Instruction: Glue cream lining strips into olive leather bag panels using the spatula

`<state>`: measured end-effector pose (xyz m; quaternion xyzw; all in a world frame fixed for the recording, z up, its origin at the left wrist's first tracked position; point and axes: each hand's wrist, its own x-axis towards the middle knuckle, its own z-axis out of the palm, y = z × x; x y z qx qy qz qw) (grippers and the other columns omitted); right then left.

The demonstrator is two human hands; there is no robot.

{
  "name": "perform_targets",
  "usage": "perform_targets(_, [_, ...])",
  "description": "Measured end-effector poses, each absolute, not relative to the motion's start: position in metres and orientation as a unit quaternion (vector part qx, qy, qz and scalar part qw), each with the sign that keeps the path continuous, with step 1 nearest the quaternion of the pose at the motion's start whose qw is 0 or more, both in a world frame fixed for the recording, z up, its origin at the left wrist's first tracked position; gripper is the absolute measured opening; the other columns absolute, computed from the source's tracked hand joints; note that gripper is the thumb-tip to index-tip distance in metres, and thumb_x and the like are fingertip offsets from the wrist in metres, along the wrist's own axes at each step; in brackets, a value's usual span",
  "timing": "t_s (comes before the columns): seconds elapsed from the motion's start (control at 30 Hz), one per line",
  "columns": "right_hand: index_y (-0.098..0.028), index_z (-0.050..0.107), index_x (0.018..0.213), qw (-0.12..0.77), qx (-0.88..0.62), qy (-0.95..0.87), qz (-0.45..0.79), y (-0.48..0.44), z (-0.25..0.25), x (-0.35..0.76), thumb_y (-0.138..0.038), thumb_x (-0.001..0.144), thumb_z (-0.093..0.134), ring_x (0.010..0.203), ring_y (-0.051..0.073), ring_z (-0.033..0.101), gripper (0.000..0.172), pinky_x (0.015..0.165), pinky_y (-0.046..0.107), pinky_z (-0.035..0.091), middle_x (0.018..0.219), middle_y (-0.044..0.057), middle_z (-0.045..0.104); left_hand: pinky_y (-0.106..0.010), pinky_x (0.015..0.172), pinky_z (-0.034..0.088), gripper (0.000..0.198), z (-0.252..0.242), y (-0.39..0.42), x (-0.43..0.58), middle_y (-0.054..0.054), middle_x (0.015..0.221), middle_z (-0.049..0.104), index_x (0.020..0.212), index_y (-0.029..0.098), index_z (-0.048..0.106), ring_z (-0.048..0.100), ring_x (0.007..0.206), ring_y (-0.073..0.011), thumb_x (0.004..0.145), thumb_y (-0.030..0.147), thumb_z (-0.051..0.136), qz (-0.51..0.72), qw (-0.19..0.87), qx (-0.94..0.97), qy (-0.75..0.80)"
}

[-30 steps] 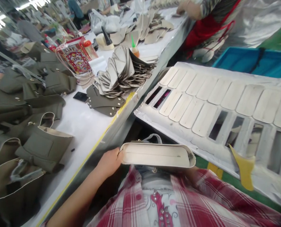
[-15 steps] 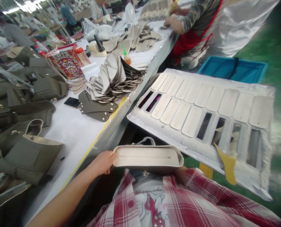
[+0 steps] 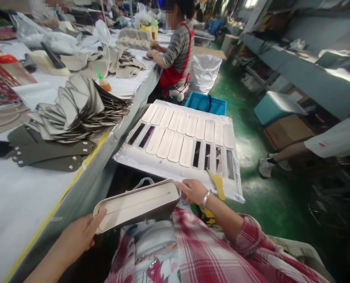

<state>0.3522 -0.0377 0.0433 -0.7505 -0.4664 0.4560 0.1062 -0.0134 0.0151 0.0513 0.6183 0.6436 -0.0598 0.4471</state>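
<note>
**Left hand** (image 3: 77, 232): closed around the near end of a handbag body (image 3: 136, 206), thumb over the rim.

**Handbag body**: shallow, cream-lined, dark outer shell; held between both hands, tilted, just above the lap and a red plaid shirt (image 3: 192, 247).

**Right hand** (image 3: 192, 192): fingers bent around the far end of the bag body; silver bangle (image 3: 206, 198) on the wrist.

**Just beyond right hand**: yellow plastic scraper (image 3: 217, 184) on a foil-covered board (image 3: 139, 161), which bears rows of cream leather strips (image 3: 186, 151).

**Beyond left hand**: white worktable (image 3: 15, 204) bearing olive riveted straps (image 3: 51, 151) and a fanned stack of cream panels (image 3: 80, 106).

**Far ahead of both hands**: co-worker in a red apron (image 3: 175, 55), at the table.
</note>
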Motion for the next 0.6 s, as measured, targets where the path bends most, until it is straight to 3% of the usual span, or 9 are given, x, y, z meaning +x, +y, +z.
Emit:
perform_targets(0.1, [-0.012, 0.062, 0.077, -0.073, -0.706, -0.64, 0.295, -0.033, 0.064, 0.338, -0.037, 0.091, 0.032, 0.072, 0.021, 0.063, 0.042, 0.067, 0.03, 0.045, 0.075, 0.012, 0.066, -0.027, 0.049, 0.05, 0.052, 0.057, 0.007, -0.017, -0.004, 0.061, 0.059, 0.073, 0.016, 0.055, 0.061, 0.062, -0.0197, 0.079, 0.063, 0.033, -0.026, 0.495, 0.587, 0.64])
perform_targets(0.23, [-0.008, 0.062, 0.09, -0.212, -0.624, -0.723, 0.206, -0.033, 0.071, 0.323, -0.015, 0.084, 0.038, 0.083, 0.028, 0.062, 0.026, 0.065, 0.033, 0.044, 0.09, 0.017, 0.064, -0.026, 0.045, 0.05, 0.049, 0.059, -0.002, -0.018, -0.003, 0.061, 0.056, 0.073, 0.015, 0.055, 0.058, 0.062, -0.0185, 0.079, 0.06, 0.036, 0.094, 0.531, 0.566, 0.623])
perform_targets(0.33, [-0.008, 0.061, 0.092, -0.216, -0.604, -0.743, 0.193, -0.03, 0.063, 0.324, -0.015, 0.083, 0.04, 0.079, 0.027, 0.062, 0.023, 0.061, 0.032, 0.043, 0.089, 0.016, 0.063, -0.029, 0.048, 0.051, 0.053, 0.053, 0.001, -0.019, -0.006, 0.065, 0.058, 0.074, 0.012, 0.056, 0.058, 0.064, -0.0192, 0.079, 0.06, 0.033, 0.171, 0.586, 0.487, 0.625])
perform_targets(0.43, [-0.009, 0.061, 0.082, -0.179, -0.659, -0.686, 0.252, -0.027, 0.06, 0.326, -0.021, 0.089, 0.031, 0.069, 0.021, 0.062, 0.032, 0.06, 0.028, 0.042, 0.074, 0.012, 0.063, -0.03, 0.05, 0.051, 0.06, 0.052, 0.004, -0.017, -0.008, 0.068, 0.059, 0.071, 0.012, 0.056, 0.059, 0.068, -0.0203, 0.081, 0.061, 0.024, 0.178, 0.594, 0.475, 0.625])
perform_targets(0.5, [-0.009, 0.061, 0.078, -0.169, -0.674, -0.666, 0.271, -0.026, 0.062, 0.325, -0.02, 0.09, 0.028, 0.069, 0.02, 0.062, 0.036, 0.061, 0.028, 0.042, 0.07, 0.012, 0.063, -0.028, 0.052, 0.049, 0.054, 0.057, 0.004, -0.013, -0.007, 0.067, 0.058, 0.07, 0.014, 0.054, 0.058, 0.068, -0.0198, 0.083, 0.058, 0.026, 0.141, 0.529, 0.551, 0.63])
perform_targets(0.6, [-0.007, 0.062, 0.088, -0.211, -0.628, -0.719, 0.21, -0.027, 0.064, 0.323, -0.012, 0.085, 0.035, 0.078, 0.027, 0.062, 0.028, 0.064, 0.034, 0.043, 0.085, 0.017, 0.063, -0.031, 0.06, 0.046, 0.039, 0.066, 0.006, -0.005, -0.008, 0.066, 0.058, 0.066, 0.016, 0.05, 0.058, 0.066, -0.0207, 0.086, 0.043, 0.03, 0.02, 0.34, 0.703, 0.625])
